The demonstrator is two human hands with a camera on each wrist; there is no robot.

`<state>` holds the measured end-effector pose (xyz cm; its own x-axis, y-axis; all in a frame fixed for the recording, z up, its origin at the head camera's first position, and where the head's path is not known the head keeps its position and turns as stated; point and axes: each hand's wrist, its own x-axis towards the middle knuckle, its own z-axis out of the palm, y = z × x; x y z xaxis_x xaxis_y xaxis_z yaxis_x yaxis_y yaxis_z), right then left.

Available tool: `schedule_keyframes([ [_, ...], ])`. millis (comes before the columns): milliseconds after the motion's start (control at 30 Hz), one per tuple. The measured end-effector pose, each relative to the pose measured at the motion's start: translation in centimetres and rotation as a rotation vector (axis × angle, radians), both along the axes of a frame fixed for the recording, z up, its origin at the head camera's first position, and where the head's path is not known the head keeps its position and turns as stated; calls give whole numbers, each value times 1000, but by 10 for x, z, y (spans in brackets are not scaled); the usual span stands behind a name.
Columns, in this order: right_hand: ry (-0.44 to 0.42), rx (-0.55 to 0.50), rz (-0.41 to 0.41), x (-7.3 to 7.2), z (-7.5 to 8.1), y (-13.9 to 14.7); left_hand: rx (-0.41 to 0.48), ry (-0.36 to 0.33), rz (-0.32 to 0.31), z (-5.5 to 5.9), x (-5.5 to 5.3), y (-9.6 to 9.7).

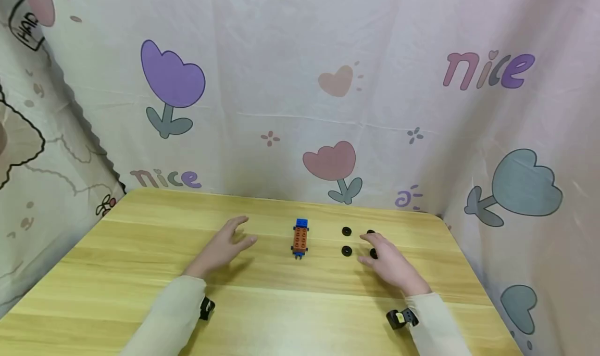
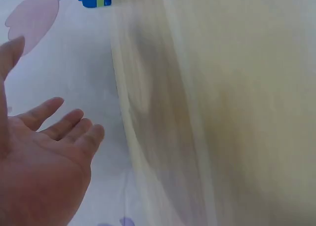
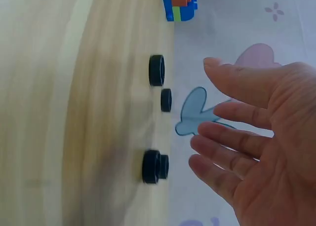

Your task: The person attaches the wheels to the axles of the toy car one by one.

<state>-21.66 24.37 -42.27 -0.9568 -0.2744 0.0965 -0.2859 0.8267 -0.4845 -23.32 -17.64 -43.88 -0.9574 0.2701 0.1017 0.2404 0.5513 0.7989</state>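
A toy car body of blue and orange building blocks [image 1: 300, 240] stands on the wooden table between the two hands, its studs facing up. To its right lie several black toy wheels [image 1: 346, 231], apart from one another. My left hand [image 1: 225, 249] hovers over the table left of the car body, fingers spread and holding nothing. Over the right-hand wheels is my right hand [image 1: 390, 262], partly covering them in the head view. In the right wrist view its palm [image 3: 276, 162] is bare, with fingers loosely extended beside the black wheels [image 3: 157, 70].
The light wooden table [image 1: 300, 314] reaches back to a hanging printed cloth [image 1: 262, 101] with flowers and the word nice. More cloth hangs along the right and left sides. A black camera sits on each wrist, below pale sleeves [image 1: 164, 314].
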Motion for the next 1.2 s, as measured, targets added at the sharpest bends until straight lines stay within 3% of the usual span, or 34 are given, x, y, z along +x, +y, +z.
schedule_keyframes([
  [300,-47,-54,37,-10,-7,-14,143,-81,-126,-1,-17,29],
  [500,-50,-63,60,-17,-11,-22,171,-114,-184,-1,-25,54],
  [767,-52,-32,67,-23,-13,-30,123,-138,-202,-7,-39,84],
  [1033,-38,23,72,-26,-14,-36,63,-180,-205,-12,-51,99],
  [1200,-28,53,71,-27,-13,-38,1,-170,-220,-10,-57,107],
])
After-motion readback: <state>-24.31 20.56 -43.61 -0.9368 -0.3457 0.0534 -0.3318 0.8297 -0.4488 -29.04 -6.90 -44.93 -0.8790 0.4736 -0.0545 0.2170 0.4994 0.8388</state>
